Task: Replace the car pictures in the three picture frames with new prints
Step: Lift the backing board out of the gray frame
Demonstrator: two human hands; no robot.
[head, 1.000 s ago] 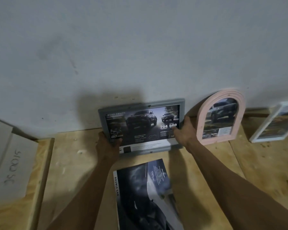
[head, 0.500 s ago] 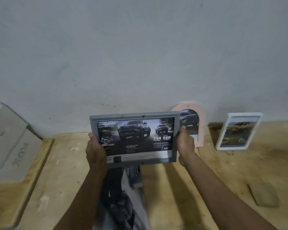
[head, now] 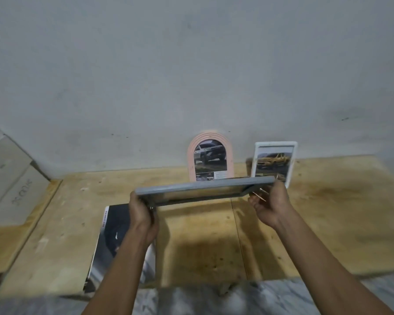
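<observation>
The grey frame (head: 203,186) looks like matt plastic, the pink arched frame (head: 210,159) ribbed and matt, the white frame (head: 274,163) smooth, the magazine (head: 116,233) glossy paper, the table (head: 316,223) rough, stained plywood, and the box (head: 7,178) plain cardboard.

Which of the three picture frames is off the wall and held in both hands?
The grey frame, tipped nearly flat between the left hand and right hand. The pink arched frame and white frame lean against the wall.
</observation>
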